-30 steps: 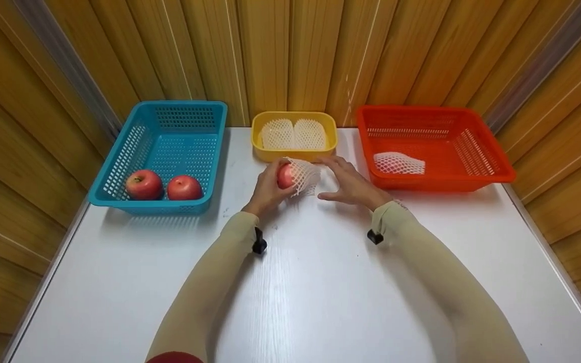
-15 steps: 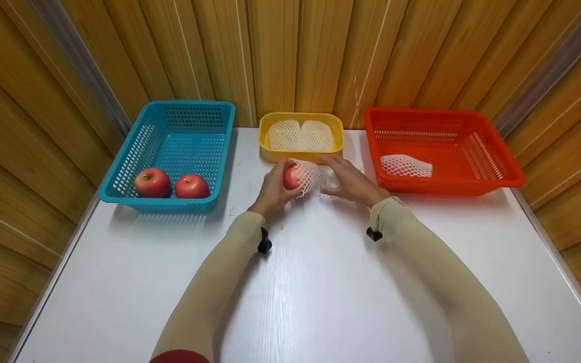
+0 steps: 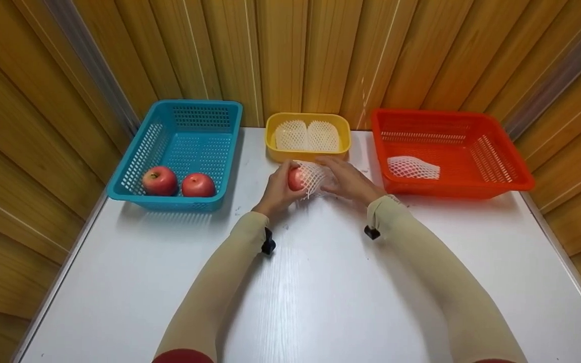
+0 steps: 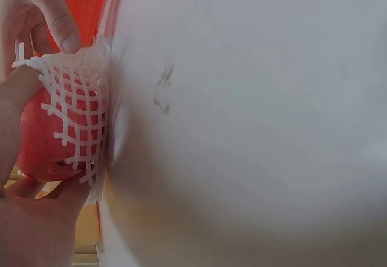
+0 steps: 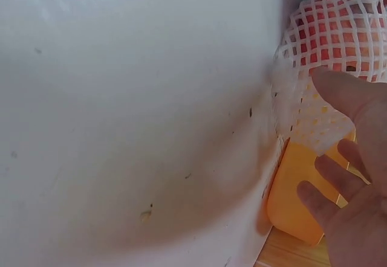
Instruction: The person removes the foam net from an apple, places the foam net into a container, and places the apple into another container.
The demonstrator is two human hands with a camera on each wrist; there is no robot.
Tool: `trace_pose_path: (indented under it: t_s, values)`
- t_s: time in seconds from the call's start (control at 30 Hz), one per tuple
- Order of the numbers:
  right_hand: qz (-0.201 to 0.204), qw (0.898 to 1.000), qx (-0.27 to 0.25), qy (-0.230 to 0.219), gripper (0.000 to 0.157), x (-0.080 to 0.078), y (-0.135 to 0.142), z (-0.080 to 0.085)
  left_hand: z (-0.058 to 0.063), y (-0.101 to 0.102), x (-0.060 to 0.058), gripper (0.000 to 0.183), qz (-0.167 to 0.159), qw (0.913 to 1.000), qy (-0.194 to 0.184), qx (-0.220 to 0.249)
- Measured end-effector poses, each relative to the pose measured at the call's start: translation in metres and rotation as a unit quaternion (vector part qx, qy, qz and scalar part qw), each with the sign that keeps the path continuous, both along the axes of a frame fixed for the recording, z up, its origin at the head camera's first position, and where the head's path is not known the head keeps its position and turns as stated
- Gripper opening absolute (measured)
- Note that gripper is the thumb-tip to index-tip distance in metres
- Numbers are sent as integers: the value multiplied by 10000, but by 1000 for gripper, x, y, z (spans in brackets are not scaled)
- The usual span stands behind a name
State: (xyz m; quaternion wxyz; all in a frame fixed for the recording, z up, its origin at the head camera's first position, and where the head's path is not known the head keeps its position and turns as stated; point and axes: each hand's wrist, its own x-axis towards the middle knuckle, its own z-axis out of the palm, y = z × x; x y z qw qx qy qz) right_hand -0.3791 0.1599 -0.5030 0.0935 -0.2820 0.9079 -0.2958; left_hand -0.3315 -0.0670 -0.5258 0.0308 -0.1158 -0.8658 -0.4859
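Note:
My left hand grips a red apple just above the white table, in front of the yellow basket. A white foam net covers the apple's right part, and its loose end points right. In the left wrist view, left fingers hold the apple and the net's edge from both sides. My right hand is at the net's loose end. The right wrist view has its thumb against the net and its other visible fingers spread, relaxed, near the yellow basket.
Two apples lie in the blue basket at the left. Two more foam nets are in the yellow basket. The red basket at the right holds a netted apple. Wood-panelled walls enclose the table.
My right hand has come closer to the net's loose end, its thumb now against it. The left hand still holds the apple. The head view has shifted slightly.

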Motion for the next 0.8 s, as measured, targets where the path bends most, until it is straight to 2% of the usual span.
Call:
trace_pose_path:
  t_s: [0.2,0.33,0.43,0.63,0.8]
  values:
    - [256,9983,-202,476,61,-4,-6,-2,-2,-1,0,65,8,9998,174,-109]
    - [248,9983,-288,449,54,-4,-10,-2,-1,-1,1,65,26,9999,116,-104]
    - [227,9985,-134,475,45,-4,-13,-1,0,-2,2,65,68,9999,29,-73]
    - [340,9962,122,798,17,-6,-16,2,3,-5,3,64,136,9998,-19,-112]
    - [302,9966,152,757,16,-6,-16,6,6,-8,4,63,215,9996,-45,-150]
